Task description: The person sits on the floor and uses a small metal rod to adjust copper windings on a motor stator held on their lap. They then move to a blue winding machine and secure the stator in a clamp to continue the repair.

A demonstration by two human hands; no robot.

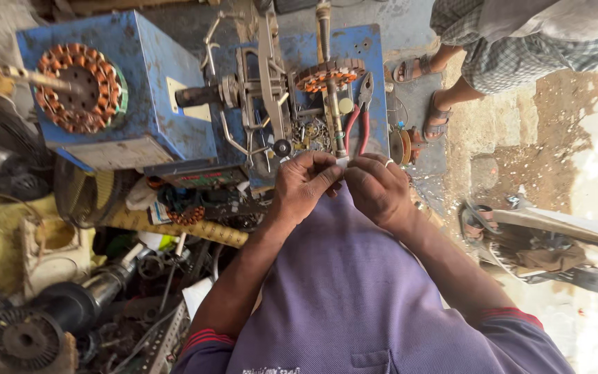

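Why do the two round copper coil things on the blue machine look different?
The left coil ring sits on the blue box with its face toward the camera, so its whole circle and dark centre hole show. The middle coil ring is seen nearly edge-on, mounted on a metal shaft, and looks smaller. Both are rings of orange-brown copper windings.

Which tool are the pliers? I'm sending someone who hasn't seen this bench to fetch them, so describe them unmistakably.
Start at the blue winding machine straight ahead of the person's hands. On its right side, just right of the upright shaft carrying a copper-wound ring, lie the pliers, jaws pointing away. They are the only tool there with red handles, and the handle ends sit just above the right hand.
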